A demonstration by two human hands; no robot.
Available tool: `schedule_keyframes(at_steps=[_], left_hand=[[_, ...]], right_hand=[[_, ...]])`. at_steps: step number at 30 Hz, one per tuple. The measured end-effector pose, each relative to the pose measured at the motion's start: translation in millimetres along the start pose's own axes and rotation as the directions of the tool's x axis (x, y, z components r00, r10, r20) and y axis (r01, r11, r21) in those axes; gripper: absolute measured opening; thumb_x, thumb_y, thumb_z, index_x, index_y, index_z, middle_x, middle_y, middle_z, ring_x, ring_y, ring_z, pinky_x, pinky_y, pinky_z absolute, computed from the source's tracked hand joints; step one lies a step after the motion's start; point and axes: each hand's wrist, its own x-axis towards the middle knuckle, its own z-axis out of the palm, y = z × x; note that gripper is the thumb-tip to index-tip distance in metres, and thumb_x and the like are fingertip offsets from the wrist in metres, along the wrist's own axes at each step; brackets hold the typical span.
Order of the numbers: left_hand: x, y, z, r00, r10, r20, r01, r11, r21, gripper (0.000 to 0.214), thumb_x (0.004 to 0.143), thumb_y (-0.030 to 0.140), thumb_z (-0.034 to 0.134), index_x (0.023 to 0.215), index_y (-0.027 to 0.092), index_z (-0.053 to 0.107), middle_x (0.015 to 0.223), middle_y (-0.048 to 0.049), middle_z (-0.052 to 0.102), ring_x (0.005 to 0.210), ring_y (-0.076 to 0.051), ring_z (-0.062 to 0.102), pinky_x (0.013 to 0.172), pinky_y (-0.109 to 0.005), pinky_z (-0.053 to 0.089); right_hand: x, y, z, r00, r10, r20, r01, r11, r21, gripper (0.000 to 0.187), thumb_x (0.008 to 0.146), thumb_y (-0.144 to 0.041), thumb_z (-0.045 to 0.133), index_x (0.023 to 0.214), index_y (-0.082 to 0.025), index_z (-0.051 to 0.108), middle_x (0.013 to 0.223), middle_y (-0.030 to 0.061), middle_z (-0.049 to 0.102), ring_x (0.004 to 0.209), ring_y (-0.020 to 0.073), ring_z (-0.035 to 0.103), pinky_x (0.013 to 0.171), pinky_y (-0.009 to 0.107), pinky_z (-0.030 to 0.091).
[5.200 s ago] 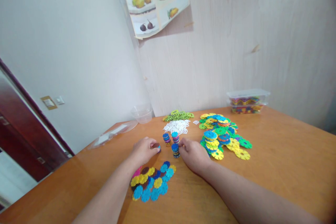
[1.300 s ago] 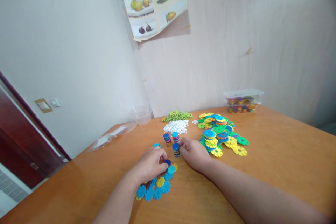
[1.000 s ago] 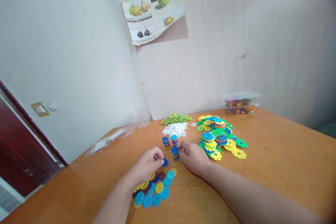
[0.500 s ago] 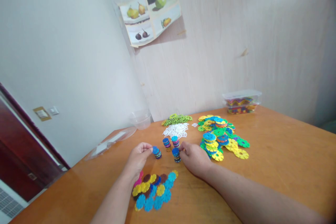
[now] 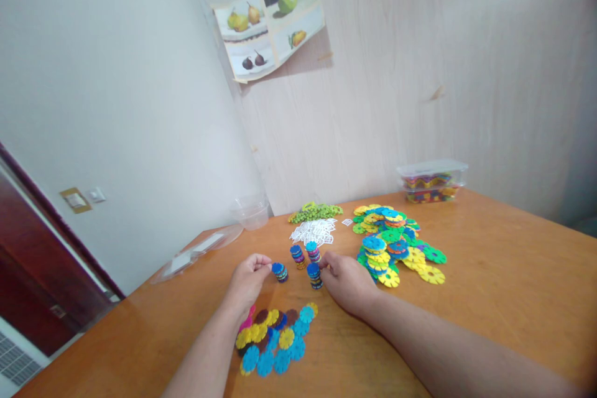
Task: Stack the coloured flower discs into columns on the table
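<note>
Beyond fingers (image 5: 263,259) at disc stacks (image 5: 314,276), grip unclear, a lidded box (image 5: 430,170) holds coloured pieces (image 5: 430,194).

4 fruit pictures (image 5: 270,26) hang on the wall (image 5: 387,87).

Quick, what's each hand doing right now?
Left hand: fingers drawn together at the leftmost disc stack; can't tell if it's gripping.
Right hand: fingers curled beside the frontmost disc stack; can't tell if it's holding it.
</note>
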Motion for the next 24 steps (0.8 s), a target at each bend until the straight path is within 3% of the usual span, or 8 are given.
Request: schedule_keyframes(at_steps=[6,11,18,21,24], left_hand=[[-0.2,-1.8,0.9,1.000,-0.002,-0.016,0.003,1.000,0.029,0.025,0.068,0.038,0.061,0.082,0.017,0.063,0.077,-0.0026,0.066,0.076,-0.019,0.061,0.073,-0.030,0.043],[-1.1,-2.2,3.3,0.999,-0.003,0.046,0.002,1.000,0.005,0.027,0.069,0.040,0.061,0.083,0.017,0.063,0.080,-0.0039,0.068,0.079,-0.020,0.062,0.076,-0.031,0.044],[-8.3,10.0,3.5,0.998,0.061,-0.024,-0.059,0.996,0.061,0.026,0.072,0.039,0.061,0.086,0.018,0.062,0.084,-0.0043,0.067,0.080,-0.019,0.061,0.073,-0.029,0.045],[-19.5,22.8,4.2,0.987,0.122,0.107,-0.132,0.988,0.084,0.025,0.074,0.042,0.060,0.083,0.019,0.062,0.077,-0.0017,0.064,0.074,-0.017,0.059,0.070,-0.028,0.045],[-34.4,34.9,6.5,0.919,0.207,0.336,-0.256,0.960,0.109,0.023,0.076,0.040,0.060,0.084,0.019,0.063,0.081,-0.0024,0.064,0.076,-0.017,0.058,0.071,-0.027,0.045]], right_hand=[[-1.1,-2.1,-2.3,1.000,-0.002,0.012,0.002,1.000,-0.010,0.019,0.085,-0.024,0.047,0.095,-0.025,0.064,0.089,0.0016,0.070,0.084,0.0169,0.062,0.063,0.024,0.030],[-0.9,-1.0,-1.4,1.000,-0.007,0.007,0.007,1.000,-0.008,0.021,0.085,-0.024,0.047,0.096,-0.025,0.064,0.089,0.0015,0.070,0.082,0.0167,0.061,0.062,0.024,0.031],[-1.5,-2.3,-2.2,1.000,0.000,0.005,0.000,1.000,-0.015,0.021,0.085,-0.025,0.047,0.096,-0.026,0.064,0.085,0.0012,0.070,0.078,0.0164,0.061,0.060,0.024,0.029],[-1.8,-2.7,-2.2,1.000,0.018,0.010,-0.018,1.000,-0.025,0.020,0.086,-0.025,0.047,0.096,-0.025,0.065,0.084,0.0010,0.070,0.079,0.0165,0.061,0.060,0.024,0.029],[-1.4,-2.1,-1.2,1.000,0.018,0.003,-0.018,1.000,-0.023,0.020,0.086,-0.026,0.047,0.096,-0.025,0.065,0.087,0.0013,0.070,0.080,0.0167,0.062,0.062,0.024,0.031]])
